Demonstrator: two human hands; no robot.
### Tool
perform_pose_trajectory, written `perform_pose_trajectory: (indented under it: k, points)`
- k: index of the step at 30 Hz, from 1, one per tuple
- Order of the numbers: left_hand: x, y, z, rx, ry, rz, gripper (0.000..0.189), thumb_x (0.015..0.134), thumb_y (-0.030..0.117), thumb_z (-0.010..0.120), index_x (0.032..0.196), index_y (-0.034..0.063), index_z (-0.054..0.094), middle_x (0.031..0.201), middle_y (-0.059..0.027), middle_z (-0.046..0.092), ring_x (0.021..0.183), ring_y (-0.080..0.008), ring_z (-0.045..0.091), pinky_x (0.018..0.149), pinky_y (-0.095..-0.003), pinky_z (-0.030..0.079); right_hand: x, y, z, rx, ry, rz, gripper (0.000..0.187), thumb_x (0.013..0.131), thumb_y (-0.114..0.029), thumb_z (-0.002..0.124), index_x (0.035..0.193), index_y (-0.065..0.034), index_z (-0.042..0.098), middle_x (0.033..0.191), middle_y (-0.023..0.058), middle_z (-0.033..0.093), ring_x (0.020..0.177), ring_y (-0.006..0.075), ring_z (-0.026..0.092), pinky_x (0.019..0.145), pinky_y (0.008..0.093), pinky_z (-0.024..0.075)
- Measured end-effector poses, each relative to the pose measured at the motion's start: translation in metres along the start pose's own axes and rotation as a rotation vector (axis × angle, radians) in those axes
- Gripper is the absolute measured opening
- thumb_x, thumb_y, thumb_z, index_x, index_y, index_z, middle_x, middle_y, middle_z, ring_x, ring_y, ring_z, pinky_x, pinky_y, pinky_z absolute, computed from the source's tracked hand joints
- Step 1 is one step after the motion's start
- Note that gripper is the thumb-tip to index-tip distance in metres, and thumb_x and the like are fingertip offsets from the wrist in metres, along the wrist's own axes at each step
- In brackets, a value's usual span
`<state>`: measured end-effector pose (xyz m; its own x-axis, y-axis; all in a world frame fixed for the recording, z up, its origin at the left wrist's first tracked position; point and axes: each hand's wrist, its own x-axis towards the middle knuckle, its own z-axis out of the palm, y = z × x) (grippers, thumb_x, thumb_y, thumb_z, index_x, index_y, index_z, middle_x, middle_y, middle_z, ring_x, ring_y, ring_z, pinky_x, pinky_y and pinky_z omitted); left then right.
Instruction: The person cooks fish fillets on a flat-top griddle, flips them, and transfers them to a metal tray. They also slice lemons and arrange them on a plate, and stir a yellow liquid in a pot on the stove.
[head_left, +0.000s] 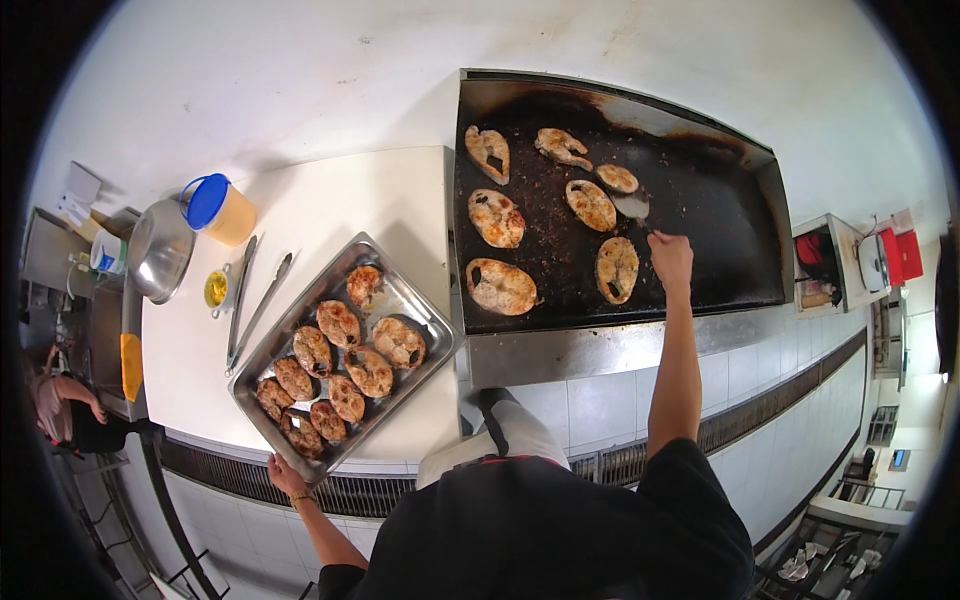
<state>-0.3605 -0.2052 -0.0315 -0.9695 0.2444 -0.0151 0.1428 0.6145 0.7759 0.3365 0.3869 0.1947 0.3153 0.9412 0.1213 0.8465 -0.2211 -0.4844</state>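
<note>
My right hand is closed on the handle of a metal spatula over the flat-top griddle. The spatula's blade lies by a small fish steak and a larger fish steak; how far it reaches under them is hidden. Several more browned fish steaks lie on the griddle. My left hand grips the near-left corner of a stainless steel tray, which rests tilted across the white table and holds several browned fish steaks. Metal tongs lie open behind the tray.
On the white table stand a tub with a blue lid, a small bowl of yellow contents and a large metal bowl. A raised metal rim surrounds the griddle. Another person is at the far left beside a metal counter.
</note>
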Motion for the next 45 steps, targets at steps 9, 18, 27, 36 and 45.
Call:
perform_pose_trajectory:
  k: [9,18,27,36,45]
  points:
    - [0.007,-0.001,-0.001,0.030,-0.020,-0.183,0.044,0.105,0.029,0.064,0.131,-0.0055,0.065,0.121,-0.0166,0.072,0.103,-0.0224,0.067,0.088,-0.0377,0.053,0.080,-0.048,0.027,0.168,-0.119,0.111,0.034,0.094,-0.026,0.071,0.116,0.0000,0.077,0.084,0.0226,0.077,0.068,0.0311,0.074,0.064,0.0410,0.0573]
    - [0.004,-0.012,0.000,-0.036,-0.011,-0.062,0.044,0.106,0.027,0.062,0.132,-0.0079,0.063,0.118,-0.0175,0.072,0.103,-0.0225,0.067,0.090,-0.0359,0.053,0.108,-0.060,0.052,0.292,-0.093,0.191,0.033,0.091,-0.031,0.071,0.105,-0.0029,0.081,0.097,0.0268,0.077,0.093,0.0397,0.077,0.086,0.0459,0.0588]
    - [-0.017,0.001,0.003,-0.058,0.035,-0.070,0.046,0.106,0.030,0.062,0.134,-0.0066,0.063,0.092,-0.0066,0.067,0.080,-0.0127,0.057,0.070,-0.0302,0.047,-0.103,-0.125,-0.051,0.284,-0.139,-0.171,0.040,0.106,-0.023,0.063,0.139,-0.0024,0.065,0.067,-0.0081,0.044,0.060,0.0030,0.036,0.052,0.0244,0.0298]
    - [-0.022,0.019,0.008,-0.043,0.087,-0.005,0.048,0.105,0.037,0.062,0.127,-0.0053,0.067,0.093,-0.0086,0.070,0.083,-0.0152,0.060,0.075,-0.0342,0.050,-0.296,-0.182,0.030,0.465,-0.706,-0.247,0.039,0.102,-0.023,0.068,0.136,-0.0047,0.069,0.068,-0.0068,0.052,0.062,0.0022,0.044,0.054,0.0230,0.0361]
    - [-0.024,0.023,0.012,-0.160,0.069,-0.102,0.044,0.105,0.034,0.064,0.124,-0.0052,0.068,0.085,-0.0053,0.065,0.078,-0.0133,0.054,0.072,-0.0336,0.047,-0.345,-0.241,0.115,0.042,-0.673,-0.541,0.032,0.102,-0.017,0.056,0.116,0.0076,0.071,0.090,0.0302,0.071,0.088,0.0490,0.070,0.081,0.0546,0.0543]
